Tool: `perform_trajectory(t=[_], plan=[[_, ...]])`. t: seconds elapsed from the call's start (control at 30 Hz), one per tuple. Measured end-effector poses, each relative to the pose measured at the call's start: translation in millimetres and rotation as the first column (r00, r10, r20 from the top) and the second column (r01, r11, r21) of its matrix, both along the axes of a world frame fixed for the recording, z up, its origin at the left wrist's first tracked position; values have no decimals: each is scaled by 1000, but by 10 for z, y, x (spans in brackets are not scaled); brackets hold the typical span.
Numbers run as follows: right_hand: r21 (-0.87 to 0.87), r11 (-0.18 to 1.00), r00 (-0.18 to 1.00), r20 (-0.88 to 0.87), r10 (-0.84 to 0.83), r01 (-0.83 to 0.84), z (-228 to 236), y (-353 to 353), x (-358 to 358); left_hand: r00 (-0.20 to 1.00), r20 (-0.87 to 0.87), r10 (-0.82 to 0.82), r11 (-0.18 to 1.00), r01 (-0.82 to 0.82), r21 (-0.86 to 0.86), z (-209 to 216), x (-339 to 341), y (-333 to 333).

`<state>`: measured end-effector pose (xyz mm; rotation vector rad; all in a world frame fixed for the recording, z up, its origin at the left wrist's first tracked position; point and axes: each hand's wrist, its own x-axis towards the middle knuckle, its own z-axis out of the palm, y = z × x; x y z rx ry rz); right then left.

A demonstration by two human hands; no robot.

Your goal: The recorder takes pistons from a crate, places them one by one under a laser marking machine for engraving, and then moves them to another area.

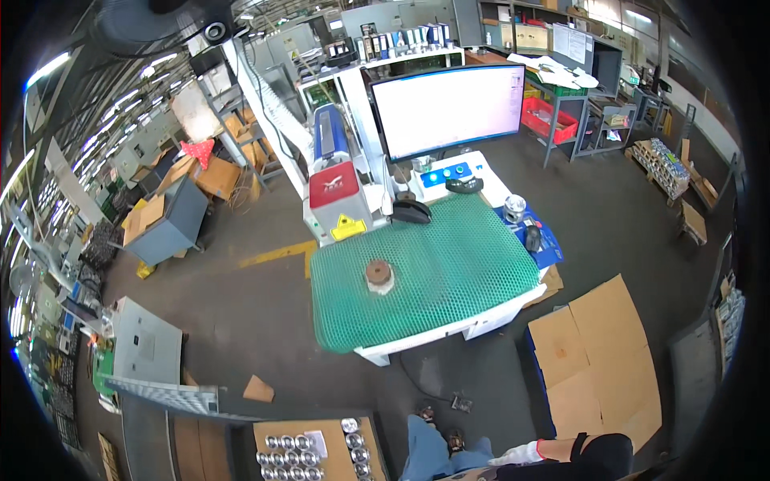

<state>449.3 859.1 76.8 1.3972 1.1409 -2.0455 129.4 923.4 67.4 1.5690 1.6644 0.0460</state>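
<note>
Only my right hand (520, 455) shows, in a white glove with a black sleeve, low at the bottom edge next to my legs in blue trousers (433, 453). Nothing is visibly in it, and its fingers are too small to read. My left hand is out of the picture. Ahead stands a white table with a green mesh mat (465, 272). On the mat, well away from my hand, a small round brown-topped part (378, 275) sits under the head of a white, red and blue marking machine (337, 192).
A wide monitor (449, 108) stands behind the table. A shiny metal part (514, 208) and a dark mouse (533, 237) lie on its right side. Flat cardboard sheets (601, 353) cover the floor at right. A cardboard tray of several round metal parts (321, 449) lies bottom left, beside a grey cabinet (144, 345).
</note>
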Motion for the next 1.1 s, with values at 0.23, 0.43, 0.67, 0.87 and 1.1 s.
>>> perform_trajectory(t=[0.23, 0.43, 0.67, 0.87, 1.1], plan=[[-4, 989, 988, -24, 150, -150, -352, 737, -161, 996, -79, -32, 999, 33, 9, -110, -13, 811], [18, 933, 931, -63, 359, -359, -467, 1277, -29, 990, -133, -41, 999, 44, 14, -109, 131, 1291], [206, 831, 844, -40, 534, -516, -416, 1940, 406, 972, -234, -17, 999, 25, 29, -49, 446, 1473], [982, -74, 951, 184, 247, -171, 329, 3252, 1379, 938, -346, -11, 965, 100, 241, 281, 1103, 1618], [882, -439, 732, -185, -656, -170, 492, 4326, 2189, 964, -263, 37, 694, 164, 701, 727, 1834, 3725]])
